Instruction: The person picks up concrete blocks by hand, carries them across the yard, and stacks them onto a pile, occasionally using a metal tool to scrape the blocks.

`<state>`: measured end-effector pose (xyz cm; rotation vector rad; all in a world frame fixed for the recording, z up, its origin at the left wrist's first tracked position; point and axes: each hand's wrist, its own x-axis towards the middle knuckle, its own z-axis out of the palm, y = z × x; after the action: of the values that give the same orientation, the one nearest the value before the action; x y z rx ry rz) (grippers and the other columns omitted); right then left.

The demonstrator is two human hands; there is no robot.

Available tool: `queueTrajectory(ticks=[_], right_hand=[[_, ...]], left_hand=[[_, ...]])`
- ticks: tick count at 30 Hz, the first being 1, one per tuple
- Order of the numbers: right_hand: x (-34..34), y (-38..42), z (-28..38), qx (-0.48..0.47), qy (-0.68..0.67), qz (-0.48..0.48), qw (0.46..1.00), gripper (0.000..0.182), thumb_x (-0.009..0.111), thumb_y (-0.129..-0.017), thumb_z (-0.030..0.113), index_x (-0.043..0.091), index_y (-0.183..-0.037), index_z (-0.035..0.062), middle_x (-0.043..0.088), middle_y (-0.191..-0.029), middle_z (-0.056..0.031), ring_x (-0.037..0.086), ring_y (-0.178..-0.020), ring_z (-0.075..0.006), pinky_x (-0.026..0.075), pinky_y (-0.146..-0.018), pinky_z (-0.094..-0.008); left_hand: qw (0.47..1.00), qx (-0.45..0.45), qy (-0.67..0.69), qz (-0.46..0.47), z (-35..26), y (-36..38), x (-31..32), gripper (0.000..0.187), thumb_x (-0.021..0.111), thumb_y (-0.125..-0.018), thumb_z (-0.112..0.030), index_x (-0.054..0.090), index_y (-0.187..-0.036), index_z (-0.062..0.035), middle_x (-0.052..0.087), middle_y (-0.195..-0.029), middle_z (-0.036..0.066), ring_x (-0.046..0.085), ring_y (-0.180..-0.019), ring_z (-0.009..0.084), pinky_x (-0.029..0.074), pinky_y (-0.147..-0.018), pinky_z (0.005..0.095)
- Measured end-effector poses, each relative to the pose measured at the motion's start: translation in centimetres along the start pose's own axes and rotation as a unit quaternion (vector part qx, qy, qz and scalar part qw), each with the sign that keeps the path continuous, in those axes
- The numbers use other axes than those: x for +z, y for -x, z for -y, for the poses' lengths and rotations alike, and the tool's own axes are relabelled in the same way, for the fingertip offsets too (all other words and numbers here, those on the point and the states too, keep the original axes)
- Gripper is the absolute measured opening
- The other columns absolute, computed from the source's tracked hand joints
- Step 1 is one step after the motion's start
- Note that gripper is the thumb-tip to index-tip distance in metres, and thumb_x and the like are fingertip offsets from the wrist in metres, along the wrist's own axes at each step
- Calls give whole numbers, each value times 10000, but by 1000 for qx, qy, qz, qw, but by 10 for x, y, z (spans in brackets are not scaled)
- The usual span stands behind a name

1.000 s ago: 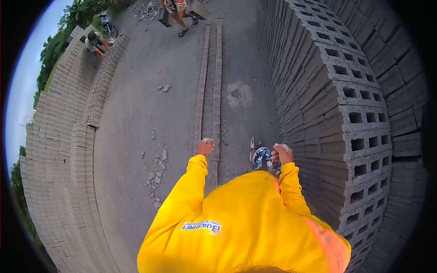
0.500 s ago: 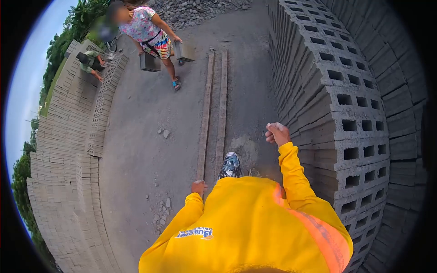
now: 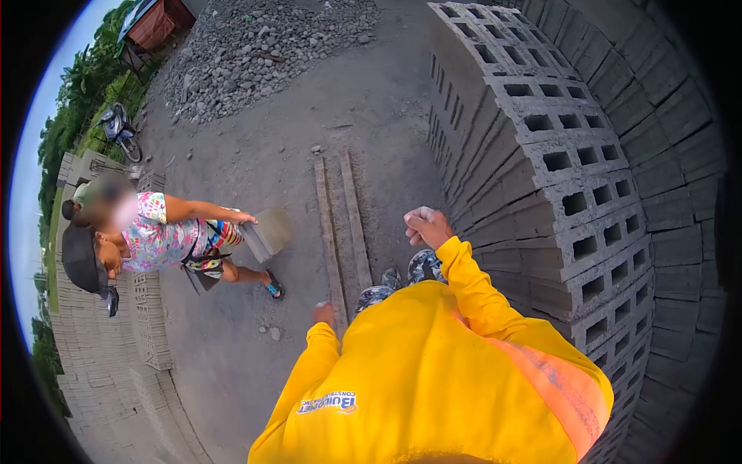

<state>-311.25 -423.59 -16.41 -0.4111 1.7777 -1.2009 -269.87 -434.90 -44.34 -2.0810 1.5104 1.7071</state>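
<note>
My right hand (image 3: 427,226) is raised in front of me on the right, fingers curled in with nothing showing in them. It is nearest the tall stack of hollow concrete blocks (image 3: 558,158). My left hand (image 3: 325,313) hangs low by my left side, small and blurred, its fingers mostly hidden. Beneath it in this view runs a long narrow rail (image 3: 331,232), with a second rail (image 3: 354,220) parallel to it on the ground. My shoes (image 3: 423,267) show just ahead of my yellow shirt.
On the left a person (image 3: 166,232) walks past with a concrete block (image 3: 268,232) hanging from one hand. Stacked blocks (image 3: 100,340) line the left side. A gravel heap (image 3: 247,58) lies ahead, and a motorcycle (image 3: 120,127) stands near the greenery.
I have walked forward between the stacks. The person with the blocks is now closer, at my left. The gravel heap and motorcycle show more fully. My right hand stays curled.
</note>
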Motion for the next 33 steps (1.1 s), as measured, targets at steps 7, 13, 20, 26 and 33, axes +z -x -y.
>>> queueTrajectory(ticks=[7, 13, 20, 26, 33], right_hand=[[-41, -225, 139, -111, -87, -72, 987, 353, 588, -932, 333, 650, -1049, 6, 659, -783, -67, 620, -660, -120, 522, -643, -239], [-81, -433, 248, -135, -109, -48, 984, 367, 584, -939, 343, 649, -1056, 1, 662, -802, -78, 625, -680, -126, 512, -635, -242], [-124, -624, 376, -119, -100, -64, 986, 418, 578, -942, 407, 644, -1076, 17, 662, -848, -86, 641, -722, -136, 530, -664, -233], [-181, -767, 440, -118, -106, -192, 969, 367, 575, -945, 335, 642, -1093, 6, 680, -892, -113, 660, -770, -177, 545, -705, -277], [-298, -792, 506, -101, 7, -704, 703, 361, 602, -940, 327, 633, -1153, 37, 675, -1101, -157, 662, -1017, -278, 544, -880, -350]], left_hand=[[967, 255, 18, -1, -426, -132, 4, 400, 529, -978, -361, 622, -1200, -42, 713, -978, 81, 641, -758, 136, 506, -702, 306], [987, 143, -51, 46, -599, -252, 63, 394, 527, -979, -310, 619, -1199, 5, 711, -989, 109, 673, -816, 199, 527, -769, 323], [998, -29, -14, 50, -706, -362, 21, 394, 529, -956, -292, 565, -1263, -49, 700, -1026, 119, 678, -853, 235, 527, -729, 338], [980, -90, -157, 81, -842, -523, 16, 365, 540, -935, -308, 632, -1172, -46, 702, -1055, 143, 685, -895, 244, 533, -791, 361], [713, 231, -611, 255, -1173, -738, 70, 281, 597, -884, -274, 692, -1013, -43, 712, -936, 151, 690, -812, 247, 542, -744, 388]])
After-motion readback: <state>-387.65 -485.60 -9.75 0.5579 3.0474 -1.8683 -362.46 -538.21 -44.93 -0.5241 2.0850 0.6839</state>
